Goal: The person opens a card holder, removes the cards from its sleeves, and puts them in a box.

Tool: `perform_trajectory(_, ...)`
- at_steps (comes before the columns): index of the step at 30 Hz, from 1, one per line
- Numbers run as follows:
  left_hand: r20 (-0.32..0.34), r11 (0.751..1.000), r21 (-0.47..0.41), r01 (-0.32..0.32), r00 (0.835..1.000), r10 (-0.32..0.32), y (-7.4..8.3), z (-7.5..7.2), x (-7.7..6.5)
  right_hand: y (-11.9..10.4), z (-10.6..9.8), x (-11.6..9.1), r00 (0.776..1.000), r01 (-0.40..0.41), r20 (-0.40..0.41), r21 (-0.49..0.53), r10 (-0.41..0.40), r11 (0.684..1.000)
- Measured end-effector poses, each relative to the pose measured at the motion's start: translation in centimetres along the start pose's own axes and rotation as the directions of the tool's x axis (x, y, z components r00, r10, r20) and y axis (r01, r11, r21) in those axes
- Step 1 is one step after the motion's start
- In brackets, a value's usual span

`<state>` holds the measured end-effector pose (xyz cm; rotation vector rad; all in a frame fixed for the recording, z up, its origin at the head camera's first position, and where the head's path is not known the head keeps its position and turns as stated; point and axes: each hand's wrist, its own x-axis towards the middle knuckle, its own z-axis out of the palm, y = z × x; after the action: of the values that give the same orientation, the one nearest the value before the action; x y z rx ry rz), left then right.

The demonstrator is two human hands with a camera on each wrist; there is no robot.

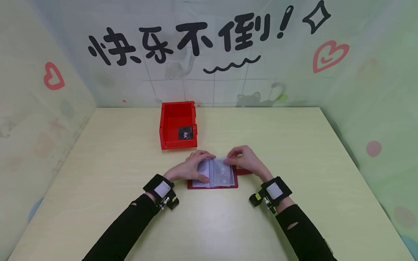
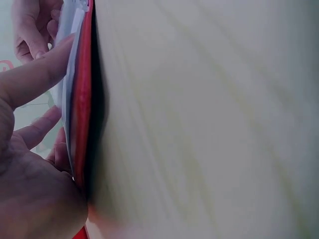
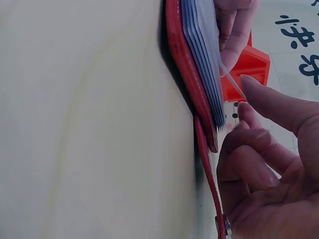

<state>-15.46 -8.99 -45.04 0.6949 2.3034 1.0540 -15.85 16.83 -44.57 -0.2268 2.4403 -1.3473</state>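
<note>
A red card holder point(image 1: 213, 187) lies spread on the table, its clear plastic sleeves point(image 1: 205, 168) facing up. Faint lettering shows through the right-hand sleeve point(image 1: 223, 174). My left hand point(image 1: 192, 167) rests across the left page, thumb near the lower edge and fingers at the upper one. From the left wrist view, its straight thumb point(image 2: 42, 72) presses on the pages. At the top right corner, my right hand point(image 1: 245, 158) pinches the edge of a clear sleeve point(image 3: 232, 82) between thumb and index finger, lifting it slightly off the stack.
Behind my left hand stands a red bin point(image 1: 173, 108) with a black card point(image 1: 185, 133) marked "Vip" inside. The holder's red strap point(image 1: 244, 172) sticks out to the right under my right hand. Printed cloth walls point(image 1: 202, 87) border the pale wooden table point(image 1: 277, 137).
</note>
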Motion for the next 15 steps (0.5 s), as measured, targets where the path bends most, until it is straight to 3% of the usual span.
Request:
perform_trajectory(5, -0.001, 1.0, -0.004, -0.006, 1.0, 0.006, 0.0, 0.1, 0.0, -0.1, 0.1, -0.3, 0.999, -0.036, 0.019, 0.061, 0.035, 0.998)
perform_trajectory(15, -0.018, 1.0, -0.024, -0.013, 1.0, 0.012, -0.1, 0.0, -0.2, -0.7, 0.7, -1.3, 0.993, -0.039, 0.12, 0.188, 0.016, 0.981)
